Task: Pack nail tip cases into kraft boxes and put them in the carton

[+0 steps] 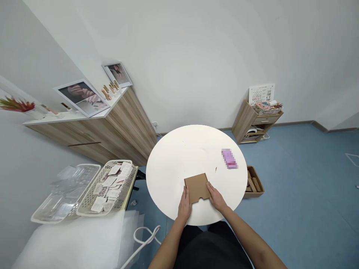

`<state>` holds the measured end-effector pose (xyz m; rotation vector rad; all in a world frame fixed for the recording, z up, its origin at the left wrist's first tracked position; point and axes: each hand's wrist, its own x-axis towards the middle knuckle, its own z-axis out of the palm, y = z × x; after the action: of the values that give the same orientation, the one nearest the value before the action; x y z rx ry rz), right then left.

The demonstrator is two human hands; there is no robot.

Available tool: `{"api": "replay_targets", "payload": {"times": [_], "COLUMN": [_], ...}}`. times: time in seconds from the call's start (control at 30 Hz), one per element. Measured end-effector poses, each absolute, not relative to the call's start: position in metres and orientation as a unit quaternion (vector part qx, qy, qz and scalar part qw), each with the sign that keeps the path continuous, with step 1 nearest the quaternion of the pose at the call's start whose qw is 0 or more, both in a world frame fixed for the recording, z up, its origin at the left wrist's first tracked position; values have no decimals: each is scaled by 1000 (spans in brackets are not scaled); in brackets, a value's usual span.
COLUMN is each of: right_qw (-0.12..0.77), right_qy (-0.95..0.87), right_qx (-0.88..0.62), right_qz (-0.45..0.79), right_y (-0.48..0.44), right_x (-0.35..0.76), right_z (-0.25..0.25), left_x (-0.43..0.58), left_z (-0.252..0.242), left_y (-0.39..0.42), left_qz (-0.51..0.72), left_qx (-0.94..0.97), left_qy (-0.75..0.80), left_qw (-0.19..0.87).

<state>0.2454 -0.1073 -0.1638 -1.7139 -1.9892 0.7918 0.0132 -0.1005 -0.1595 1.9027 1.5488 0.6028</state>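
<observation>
A dark top [210, 246] fills the bottom of the view, and two bare forearms reach forward from it over a round white table [175, 160]. The left hand [184, 205] and right hand [215, 197] grip a flat brown cardboard box [197, 187] from opposite sides, close to the table's near rim. The box sits between the palms, with a notch cut into its near edge. The hands hide part of both sides, and whether it touches the tabletop cannot be told. Beyond the right hand, a pink package [229, 158] lies on the table, too pixelated to read. Past the right rim, an open cardboard carton [254, 182] stands on the blue floor. To the left, a plastic basket [105, 186] holds white cards.
</observation>
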Motion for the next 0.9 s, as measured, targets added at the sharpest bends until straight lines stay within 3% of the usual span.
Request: {"api": "replay_targets", "payload": {"times": [0.2,0.4,0.6,0.9], "right_qw": [238,269,266,159], "right_qy": [-644,-593,-543,-548], "right_qx": [-633,-648,-700,-695], "right_qz": [358,396,381,437], "right_y": [-96,-65,-34,10], "right_x": [243,244,243,252], "right_z": [-143,-94,-69,-48], "left_x": [19,17,17,15], "left_z": [-141,-82,-44,-47], "left_y": [-94,-63,-29,12], "left_qz": [264,293,216,121], "left_qx": [660,596,582,621], "left_qy": [610,638,699,695], "left_qw": [349,389,354,340]}}
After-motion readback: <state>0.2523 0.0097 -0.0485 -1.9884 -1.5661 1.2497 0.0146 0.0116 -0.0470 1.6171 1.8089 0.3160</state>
